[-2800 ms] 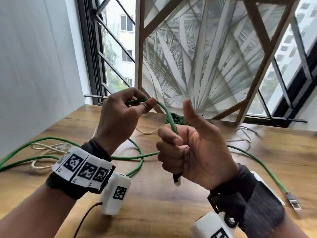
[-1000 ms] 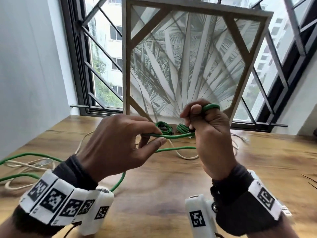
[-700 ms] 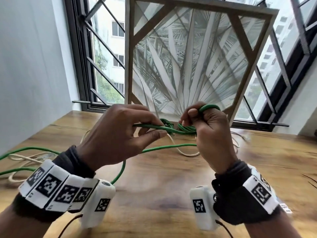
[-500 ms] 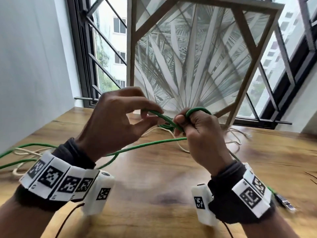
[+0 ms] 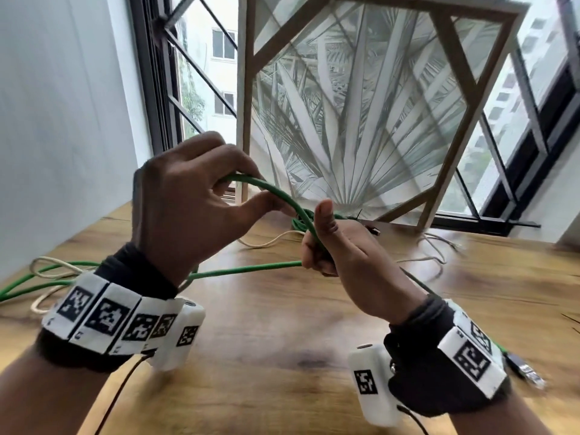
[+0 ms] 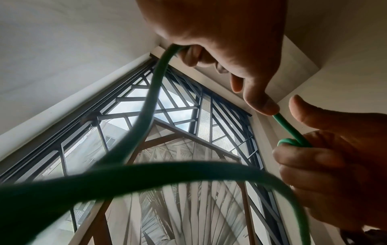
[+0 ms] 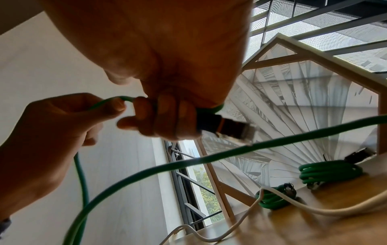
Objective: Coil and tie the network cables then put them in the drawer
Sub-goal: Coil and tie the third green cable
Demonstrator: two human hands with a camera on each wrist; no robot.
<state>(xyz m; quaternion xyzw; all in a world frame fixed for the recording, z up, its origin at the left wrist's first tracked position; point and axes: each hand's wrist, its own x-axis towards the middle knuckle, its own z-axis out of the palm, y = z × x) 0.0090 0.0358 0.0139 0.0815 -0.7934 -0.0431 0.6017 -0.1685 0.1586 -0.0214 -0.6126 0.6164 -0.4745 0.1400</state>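
Observation:
A long green network cable (image 5: 276, 196) arcs between both hands above the wooden table (image 5: 282, 340). My left hand (image 5: 251, 189) is raised and pinches the cable between thumb and fingers; its grip also shows in the left wrist view (image 6: 259, 102). My right hand (image 5: 315, 243) is fisted round the cable with the thumb up. In the right wrist view its curled fingers (image 7: 167, 119) hold the cable just behind its plug (image 7: 228, 129), which sticks out. A slack run (image 5: 244, 270) trails left from the right fist over the table.
Two coiled green cable bundles (image 7: 330, 170) (image 7: 272, 199) lie at the table's back by a framed leaf picture (image 5: 361, 120). Loose white cable (image 5: 266, 243) (image 5: 47, 268) snakes across the table. Another plug (image 5: 524, 370) lies at the right. A barred window is behind, a wall to the left.
My right hand has rolled from knuckles-up to thumb-up while keeping its grip on the cable. My left hand has lifted its pinched stretch into a higher arc.

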